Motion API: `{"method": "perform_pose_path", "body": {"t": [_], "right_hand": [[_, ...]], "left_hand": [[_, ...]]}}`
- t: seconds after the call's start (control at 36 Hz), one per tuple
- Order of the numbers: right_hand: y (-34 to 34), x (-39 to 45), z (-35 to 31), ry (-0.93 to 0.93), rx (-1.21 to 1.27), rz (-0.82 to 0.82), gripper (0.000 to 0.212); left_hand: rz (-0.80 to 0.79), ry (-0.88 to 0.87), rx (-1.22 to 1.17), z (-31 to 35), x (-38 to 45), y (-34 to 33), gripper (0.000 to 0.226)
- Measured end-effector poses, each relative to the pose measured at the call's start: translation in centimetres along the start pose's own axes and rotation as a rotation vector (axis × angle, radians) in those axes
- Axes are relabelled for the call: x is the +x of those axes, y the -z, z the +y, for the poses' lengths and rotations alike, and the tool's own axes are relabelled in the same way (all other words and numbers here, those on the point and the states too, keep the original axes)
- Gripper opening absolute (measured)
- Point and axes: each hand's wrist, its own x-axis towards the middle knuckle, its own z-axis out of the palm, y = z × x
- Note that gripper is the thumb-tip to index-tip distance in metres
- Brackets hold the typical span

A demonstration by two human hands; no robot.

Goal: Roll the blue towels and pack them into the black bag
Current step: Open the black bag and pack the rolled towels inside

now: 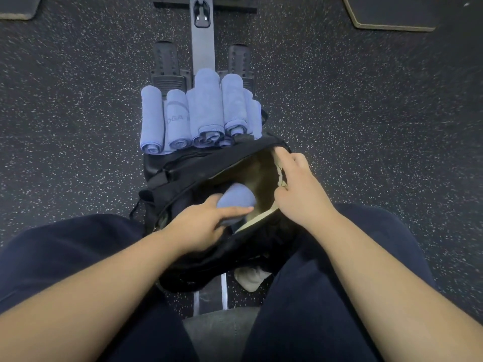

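Speckled black rubber floor (78,126) surrounds the black fabric bag (183,173). Left hand (203,223) grips one rolled blue towel (236,198) into its mouth; right hand (298,186) pinches the rim open. Perhaps six rolled blue towels (201,113) wait beyond, unpacked.

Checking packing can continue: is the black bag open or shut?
Open. The right hand holds the black bag mouth apart, showing its lining, while the left hand pushes a rolled towel in.

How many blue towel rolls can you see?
At least 6. Five lie side by side beyond the black bag. One is going into the bag under the left hand. Smaller ends below the pile suggest more, partly hidden.
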Motion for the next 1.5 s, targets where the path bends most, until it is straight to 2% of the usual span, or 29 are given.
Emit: {"method": "perform_pose_path", "body": {"t": [0.17, 0.33, 0.56, 0.64, 0.78, 0.94, 1.08, 1.19, 1.31, 1.33, 1.5], "right_hand": [[0.1, -0.1, -0.1, 0.012, -0.010, -0.005, 0.070], [0.2, -0.1, -0.3, 0.018, -0.016, -0.014, 0.072], [0.2, 0.1, -0.4, 0.010, 0.002, -0.016, 0.078], [0.1, 0.2, -0.1, 0.015, 0.004, -0.010, 0.079], [-0.1, 0.4, 0.1, 0.013, 0.017, -0.020, 0.079], [-0.3, 0.7, 0.3, 0.024, 0.027, -0.018, 0.078], [-0.2, 0.7, 0.5, 0.039, 0.039, -0.024, 0.079], [-0.1, 0.6, 0.4, 0.054, 0.051, -0.023, 0.079], [0.1, 0.4, 0.3, 0.053, 0.037, -0.025, 0.080], [0.1, 0.4, 0.2, 0.049, 0.030, -0.025, 0.079], [0.1, 0.4, 0.1, 0.052, 0.030, -0.017, 0.078]], "left_hand": [[-0.010, 0.054, -0.185, -0.6, 3.4, -1.6, 0.071], [0.040, 0.026, -0.419, -0.6, 7.3, -3.4, 0.073], [0.253, 0.163, -0.730, 0.9, 9.8, -6.2, 0.069], [0.298, 0.254, -0.774, 1.0, 9.9, -7.4, 0.071], [0.281, 0.353, -0.795, 1.9, 9.7, -8.0, 0.070], [0.258, 0.300, -0.873, 2.7, 9.4, -7.8, 0.076], [0.130, 0.338, -0.767, 2.8, 8.9, -7.3, 0.082], [0.111, 0.309, -0.570, 2.3, 8.6, -6.7, 0.080], [0.098, 0.375, 0.053, 2.1, 8.8, -6.1, 0.074], [0.100, 0.373, 0.123, 2.0, 9.0, -6.0, 0.074], [0.045, 0.371, 0.071, 1.8, 9.6, -6.0, 0.077]]}}
